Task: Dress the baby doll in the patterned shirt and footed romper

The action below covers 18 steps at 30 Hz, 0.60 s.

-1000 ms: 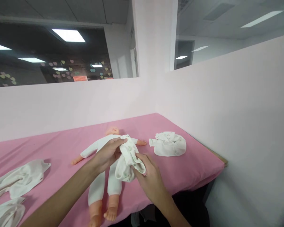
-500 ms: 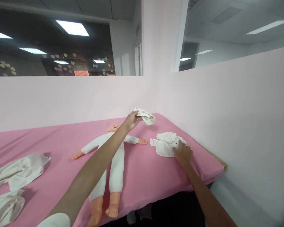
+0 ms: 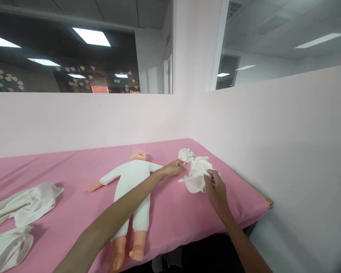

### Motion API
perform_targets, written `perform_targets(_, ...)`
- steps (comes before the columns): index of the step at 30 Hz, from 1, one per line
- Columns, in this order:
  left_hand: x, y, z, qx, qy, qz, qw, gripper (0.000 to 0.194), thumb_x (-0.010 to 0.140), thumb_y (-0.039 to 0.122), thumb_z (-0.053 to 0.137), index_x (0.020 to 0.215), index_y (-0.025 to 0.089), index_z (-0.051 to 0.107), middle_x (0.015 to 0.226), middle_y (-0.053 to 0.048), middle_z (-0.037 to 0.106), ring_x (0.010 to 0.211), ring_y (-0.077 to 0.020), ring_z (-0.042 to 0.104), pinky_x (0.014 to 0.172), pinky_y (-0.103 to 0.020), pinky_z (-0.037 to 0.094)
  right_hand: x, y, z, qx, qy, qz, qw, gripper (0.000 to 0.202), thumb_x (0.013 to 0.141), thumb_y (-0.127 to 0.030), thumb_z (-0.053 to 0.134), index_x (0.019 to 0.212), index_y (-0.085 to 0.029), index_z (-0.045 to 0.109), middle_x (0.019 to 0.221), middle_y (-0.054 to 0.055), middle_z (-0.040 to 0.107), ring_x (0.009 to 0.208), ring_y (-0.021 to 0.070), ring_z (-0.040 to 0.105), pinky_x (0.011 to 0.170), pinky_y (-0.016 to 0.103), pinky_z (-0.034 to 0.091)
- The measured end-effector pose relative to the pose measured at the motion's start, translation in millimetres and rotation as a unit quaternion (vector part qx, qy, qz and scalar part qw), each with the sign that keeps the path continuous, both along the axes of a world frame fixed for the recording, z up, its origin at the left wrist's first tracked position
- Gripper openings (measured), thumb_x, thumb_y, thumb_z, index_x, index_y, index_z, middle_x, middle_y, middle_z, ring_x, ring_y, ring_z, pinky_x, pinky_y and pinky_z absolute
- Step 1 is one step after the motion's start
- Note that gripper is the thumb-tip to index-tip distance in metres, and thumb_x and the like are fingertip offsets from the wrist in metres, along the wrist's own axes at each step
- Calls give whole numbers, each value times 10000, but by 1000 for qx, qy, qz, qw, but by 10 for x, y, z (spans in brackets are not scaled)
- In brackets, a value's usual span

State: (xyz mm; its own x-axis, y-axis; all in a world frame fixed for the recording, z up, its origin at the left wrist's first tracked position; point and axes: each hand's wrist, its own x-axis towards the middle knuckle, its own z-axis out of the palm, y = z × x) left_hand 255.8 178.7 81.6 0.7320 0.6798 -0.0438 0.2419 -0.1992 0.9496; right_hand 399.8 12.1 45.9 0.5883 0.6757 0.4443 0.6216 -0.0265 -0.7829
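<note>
At the far left of the counter [image 3: 74, 170], which is covered in pink cloth, two white garments lie flat: a larger one [image 3: 24, 204] and, nearer the front edge, a smaller one [image 3: 8, 248] partly cut off by the picture's border. To their right a doll [image 3: 130, 189] in a white suit lies on its back, head toward the back wall, arms spread, bare feet pointing at the front edge. The person's left arm crosses over the doll's body from the lower left, and the left hand [image 3: 173, 168] rests with its fingers loosely stretched and released just past the doll's far arm, holding nothing; its fingertips are just beside a white garment [image 3: 197, 178], though whether they touch it cannot be told. Beyond those fingertips, near the back corner of the counter, a small rolled cloth [image 3: 186, 154] with a faint print sits touching the garment's far edge. The white garment itself lies bunched near the right end of the counter, partly lifted from the surface. The right hand [image 3: 216, 187] comes in from the lower right and pinches the garment's near edge between thumb and fingers. A pale pink partition [image 3: 272, 132] runs along the back and right sides of the counter.
</note>
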Motion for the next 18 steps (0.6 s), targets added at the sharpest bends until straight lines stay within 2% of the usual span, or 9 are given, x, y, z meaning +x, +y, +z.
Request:
perform_targets(2,-30,-239,-35,39,-13,-49,998,546,704,378,725,1199,196,583,1166,-100,626,1018,-235,593,853,-336,468,-237,-189,166,60,26,69,996,343,892,-428,440,1103,-179,547,954,44,603,841,147,541,728,240,431)
perform_targets(4,-82,-481,-56,71,-42,-94,992,432,734,345,686,1130,189,613,1015,-71,663,924,-219,601,810,-334,475,-418,-376,278,88,-2,105,991,260,885,-383,474,1028,-182,557,937,30,586,822,124,526,718,219,426)
perform_targets(7,-222,-777,12,71,-86,-95,989,238,771,285,619,978,169,635,792,-28,632,739,-171,573,665,-287,462,-552,-616,330,96,-51,151,983,170,872,-293,472,980,-185,546,937,22,555,799,101,504,696,197,423)
perform_targets(10,-449,-946,232,77,-110,-35,990,106,808,259,545,837,171,597,670,26,532,598,-110,480,545,-225,379,-554,-792,311,73,-54,167,982,157,868,-267,453,980,-193,535,950,24,541,800,98,505,671,191,431)
perform_targets(12,-638,-1021,425,94,-132,9,987,107,834,268,521,824,178,579,663,41,500,594,-98,460,544,-211,363,-534,-866,299,37,-61,174,982,165,877,-317,476,968,-197,545,974,32,542,836,108,518,696,203,447)
perform_targets(14,-822,-1103,605,115,-159,23,980,131,850,289,531,891,185,599,726,26,552,690,-117,521,635,-224,418,-538,-891,300,17,-82,154,985,225,865,-414,534,903,-193,560,996,44,541,902,134,527,767,240,459)
perform_targets(16,-967,-1207,735,130,-179,16,975,168,861,310,549,958,193,619,838,-2,621,811,-144,573,749,-255,454,-588,-864,322,33,-101,99,989,307,827,-493,591,864,-189,565,1020,55,537,978,167,521,844,286,452)
perform_targets(18,-1056,-1320,803,138,-182,5,974,190,867,326,558,990,201,631,918,-23,653,862,-160,597,790,-277,469,-679,-802,375,57,-103,71,990,353,802,-516,621,954,-202,571,1080,58,532,1038,181,505,883,306,445)
